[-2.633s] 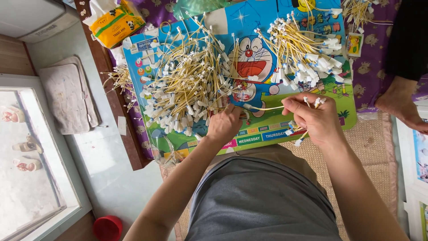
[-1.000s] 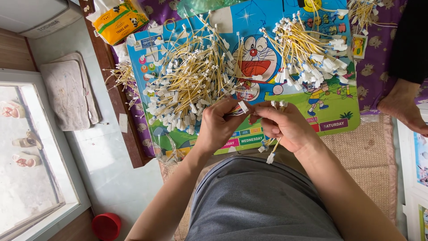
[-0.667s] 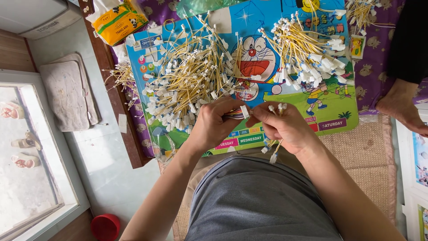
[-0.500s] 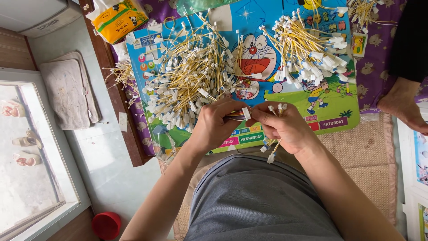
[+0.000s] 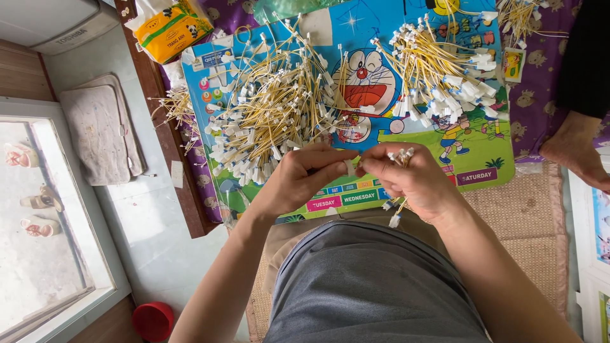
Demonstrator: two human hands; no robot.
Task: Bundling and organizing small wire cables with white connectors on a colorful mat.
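The two hands have come close together since a moment ago, when the right hand (image 5: 416, 181) was out to the side holding one wire up.

On the far left, a grey cloth (image 5: 101, 133) lies on the floor, and a red cup (image 5: 152, 321) sits low down by the door. A yellow pack (image 5: 168, 26) rests at the top. Next comes the big pile (image 5: 273, 121) of yellow wires with white ends, spread on a bright cartoon board (image 5: 483, 159).

The left hand (image 5: 298, 181) is curled, with thumb and finger pinching a small white plug (image 5: 349, 168). Just beside it, almost touching, the right hand is closed around a small bunch of wires (image 5: 399, 156). White ends stick up over its fingers, and more hang down below the hand.

Further right, a smaller pile (image 5: 445, 76) lies on the board. At the far right edge, another person's hand (image 5: 578, 149) rests on the mat.
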